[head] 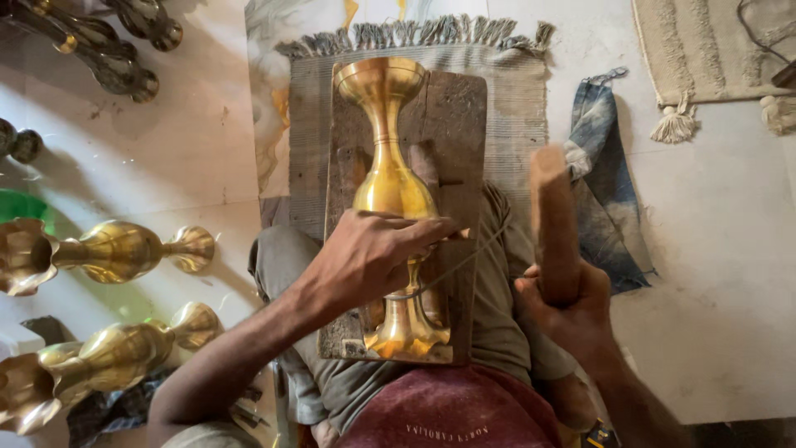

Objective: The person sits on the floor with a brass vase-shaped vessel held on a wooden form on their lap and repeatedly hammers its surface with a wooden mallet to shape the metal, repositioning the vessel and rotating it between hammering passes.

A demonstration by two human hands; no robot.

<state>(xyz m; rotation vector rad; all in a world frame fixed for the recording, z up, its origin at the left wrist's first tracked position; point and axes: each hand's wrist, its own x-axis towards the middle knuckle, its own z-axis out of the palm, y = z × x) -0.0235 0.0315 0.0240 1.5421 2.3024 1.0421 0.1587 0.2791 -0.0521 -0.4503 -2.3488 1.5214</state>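
A brass vase [390,187] lay lengthwise on a worn wooden board [452,108] across the person's lap, its open mouth nearest the body; what it held inside could not be seen. The left hand [369,253] pressed down on its waist, fingers pinched shut on a thin metal tool [464,259], while the right hand [572,311] was clenched around a blurred wooden mallet [554,220] raised beside the board. More brass vases [108,249] lay on the pale floor [166,149] to the left.

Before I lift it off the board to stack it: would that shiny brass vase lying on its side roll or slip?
The polished brass vase would likely roll: its body is round and lies sideways on the wooden board. The glossy surface looks slippery. It is probably heavy for its size, being metal.
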